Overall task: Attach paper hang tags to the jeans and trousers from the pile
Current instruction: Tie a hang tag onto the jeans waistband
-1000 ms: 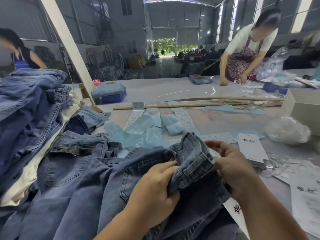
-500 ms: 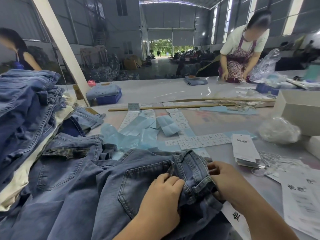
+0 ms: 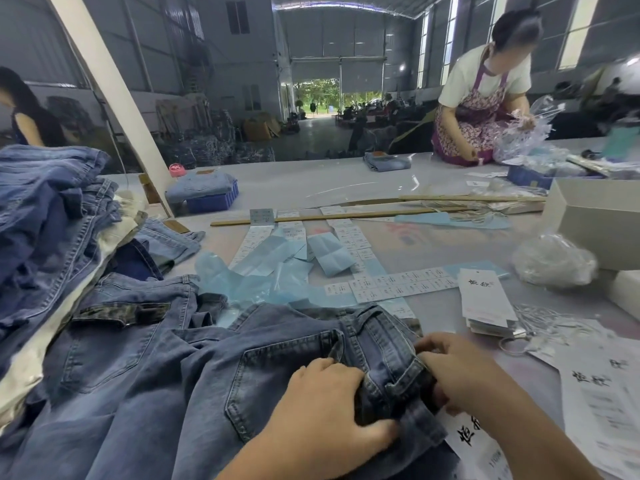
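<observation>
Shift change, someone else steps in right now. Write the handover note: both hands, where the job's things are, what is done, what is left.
Left hand: pressed on the waistband of the jeans in front, gripping the denim.
Right hand: pinching the same waistband at its right end, beside a belt loop.
A hang tag lies partly under that waistband; whether it is fastened yet cannot be told.
Spare tag stack sits to the right on the table, with loose strings beside it.
Pile of jeans and trousers waits on the left.
Left: finish this pair, then tag the pile.
</observation>
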{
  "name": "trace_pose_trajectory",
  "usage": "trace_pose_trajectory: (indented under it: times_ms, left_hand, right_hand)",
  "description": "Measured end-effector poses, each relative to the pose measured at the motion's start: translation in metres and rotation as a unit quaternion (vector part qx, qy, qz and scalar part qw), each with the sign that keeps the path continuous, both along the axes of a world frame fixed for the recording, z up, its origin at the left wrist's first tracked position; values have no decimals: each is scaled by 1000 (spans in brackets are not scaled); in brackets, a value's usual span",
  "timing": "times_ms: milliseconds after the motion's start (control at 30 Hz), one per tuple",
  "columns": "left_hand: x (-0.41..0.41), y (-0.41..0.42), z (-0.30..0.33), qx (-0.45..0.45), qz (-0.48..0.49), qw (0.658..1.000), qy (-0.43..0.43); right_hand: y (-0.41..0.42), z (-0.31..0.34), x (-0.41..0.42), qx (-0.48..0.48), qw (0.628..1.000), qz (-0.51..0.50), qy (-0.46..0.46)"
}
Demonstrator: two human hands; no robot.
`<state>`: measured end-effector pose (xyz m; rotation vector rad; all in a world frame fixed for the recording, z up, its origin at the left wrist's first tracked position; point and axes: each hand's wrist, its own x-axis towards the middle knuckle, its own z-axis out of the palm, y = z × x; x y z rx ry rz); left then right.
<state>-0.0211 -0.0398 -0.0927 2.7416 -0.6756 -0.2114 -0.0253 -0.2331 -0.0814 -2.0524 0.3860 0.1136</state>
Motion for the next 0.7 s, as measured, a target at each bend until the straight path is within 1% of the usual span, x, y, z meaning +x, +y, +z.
trace_pose_trajectory:
  times_ms: [33,67,133,167,233,367,467,533,600,667,700]
  left_hand:
    - [2,-3,7,-29,20,999,19]
    - [5,-5,14,-57,40,997,45]
    - [12,-7,23,-99,67,989,82]
    - [17,-7,25,-119,80,986,90]
    - [26,-6,27,-166,108,975,99]
    - [34,-5,23,-220,148,955,130]
    - [35,-2,18,-302,167,918,195]
    - [31,3,14,-331,179,902,213]
    - [26,10,7,-356,179,889,227]
    - [23,14,-3,-406,194,854,261]
    - [23,16,-7,-430,205,835,275]
  right_hand:
    - [-1,0,0,1,1000,-5,-24]
    - [-1,0,1,22,999,-9,-42]
    - [4,2,-1,93,993,-6,-69]
    - [8,3,-2,113,990,5,-84]
    - [16,4,-5,116,986,41,-113]
    - [25,8,-10,66,982,101,-143]
    - [30,10,-11,36,981,122,-149]
    - [29,9,-9,5,983,109,-150]
    - [25,7,-6,-56,985,74,-149]
    - [22,7,-3,-93,986,51,-132]
    - [24,9,-2,-88,988,52,-114]
